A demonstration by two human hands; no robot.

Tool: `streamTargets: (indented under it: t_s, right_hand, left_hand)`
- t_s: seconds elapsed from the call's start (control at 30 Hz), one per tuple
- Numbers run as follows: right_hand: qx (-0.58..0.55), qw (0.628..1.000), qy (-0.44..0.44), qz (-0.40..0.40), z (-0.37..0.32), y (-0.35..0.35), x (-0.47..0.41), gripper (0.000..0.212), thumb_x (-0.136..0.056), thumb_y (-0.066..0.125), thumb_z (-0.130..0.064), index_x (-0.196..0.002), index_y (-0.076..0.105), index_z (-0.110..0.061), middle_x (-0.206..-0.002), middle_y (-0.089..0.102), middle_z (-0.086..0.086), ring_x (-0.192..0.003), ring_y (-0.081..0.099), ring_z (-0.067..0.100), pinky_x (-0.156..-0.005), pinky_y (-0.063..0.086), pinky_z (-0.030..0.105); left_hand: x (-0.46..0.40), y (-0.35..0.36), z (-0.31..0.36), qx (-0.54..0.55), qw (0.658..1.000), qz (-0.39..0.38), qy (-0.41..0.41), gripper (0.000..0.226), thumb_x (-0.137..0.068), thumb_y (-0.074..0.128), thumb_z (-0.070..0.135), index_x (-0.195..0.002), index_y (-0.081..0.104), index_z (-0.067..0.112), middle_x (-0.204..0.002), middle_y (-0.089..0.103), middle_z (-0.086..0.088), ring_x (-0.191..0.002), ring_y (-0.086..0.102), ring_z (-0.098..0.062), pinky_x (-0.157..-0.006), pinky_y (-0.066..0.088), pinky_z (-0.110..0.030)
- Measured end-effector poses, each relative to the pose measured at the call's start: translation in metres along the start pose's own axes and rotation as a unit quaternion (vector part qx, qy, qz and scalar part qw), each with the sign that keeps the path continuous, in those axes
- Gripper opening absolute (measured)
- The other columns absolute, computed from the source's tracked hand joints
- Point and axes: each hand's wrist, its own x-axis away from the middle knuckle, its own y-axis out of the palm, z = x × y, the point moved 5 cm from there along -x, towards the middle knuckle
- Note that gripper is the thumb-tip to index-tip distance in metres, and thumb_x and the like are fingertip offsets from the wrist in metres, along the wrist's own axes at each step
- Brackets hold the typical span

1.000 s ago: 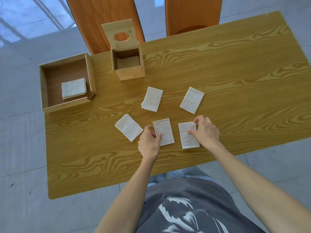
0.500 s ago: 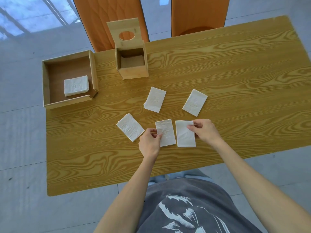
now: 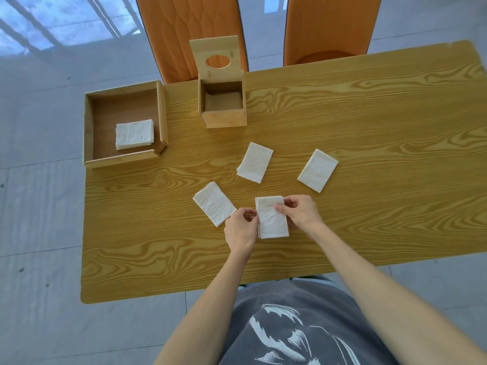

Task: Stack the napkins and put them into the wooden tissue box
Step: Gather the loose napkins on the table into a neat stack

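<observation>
At the near edge of the table [image 3: 369,233], my left hand [image 3: 241,229] and right hand [image 3: 300,213] pinch opposite long edges of the small napkin stack [image 3: 272,223] lying between them. Best to square the edges before adding more. Wooden tissue box [image 3: 224,119] stands open, well beyond

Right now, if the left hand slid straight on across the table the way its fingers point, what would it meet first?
The left hand points up and to the right, and its fingertips already touch the small stack of white paper napkins that the right hand pinches. That stack comes first; beyond it the line looks roughly toward the right hand.
</observation>
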Motion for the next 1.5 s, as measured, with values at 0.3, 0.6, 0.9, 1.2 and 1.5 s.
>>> streamTargets:
  t_s: [0.3,0.6,0.9,1.2,1.5]
  right_hand:
    - [0.212,0.961,-0.011,0.179,-0.018,0.008,0.019,0.037,-0.083,0.076,-0.041,-0.111,0.066,-0.019,-0.099,0.074,-0.002,-0.093,0.068,0.022,-0.067,0.046,0.03]
    - [0.193,0.968,0.005,0.16,-0.02,0.016,0.019,0.031,-0.085,0.075,-0.035,-0.108,0.063,-0.018,-0.107,0.063,0.001,-0.1,0.062,0.021,-0.071,0.044,0.031]
    - [-0.053,0.998,-0.023,-0.033,-0.019,0.021,0.014,0.036,-0.079,0.084,-0.02,-0.109,0.066,-0.011,-0.103,0.072,0.003,-0.099,0.068,0.02,-0.079,0.058,0.03]
    - [-0.101,0.98,-0.029,-0.17,-0.037,0.063,0.016,0.033,-0.081,0.082,-0.019,-0.109,0.07,-0.008,-0.105,0.076,0.01,-0.097,0.072,0.022,-0.082,0.061,0.04]
    - [0.189,0.976,-0.105,0.01,-0.076,0.107,-0.002,0.029,-0.089,0.07,-0.034,-0.11,0.071,-0.015,-0.103,0.072,-0.001,-0.098,0.067,0.02,-0.082,0.055,0.035]
  left_hand:
    - [0.001,0.002,0.0,0.022,1.0,0.002,0.007,0.017,-0.087,0.063,0.033,-0.092,0.076,0.024,-0.086,0.075,0.01,-0.082,0.07,-0.01,-0.078,0.057,-0.034]
    - [0.002,0.002,-0.004,0.034,0.999,-0.01,0.018,0.015,-0.081,0.077,0.026,-0.095,0.073,0.022,-0.086,0.073,0.01,-0.082,0.068,-0.007,-0.073,0.054,-0.025]
    - [0.012,-0.008,-0.015,0.141,0.989,-0.018,0.035,0.05,-0.079,0.081,0.039,-0.12,0.058,0.021,-0.098,0.067,0.009,-0.09,0.063,-0.004,-0.08,0.053,-0.023]
    - [0.021,-0.037,-0.051,0.349,0.936,-0.051,-0.026,0.025,-0.084,0.078,0.025,-0.104,0.074,0.011,-0.1,0.077,-0.01,-0.091,0.072,-0.02,-0.076,0.058,-0.03]
    - [0.0,-0.086,-0.087,0.451,0.882,0.073,-0.114,0.012,-0.09,0.072,0.018,-0.1,0.07,0.012,-0.094,0.075,-0.004,-0.087,0.07,-0.02,-0.073,0.056,-0.032]
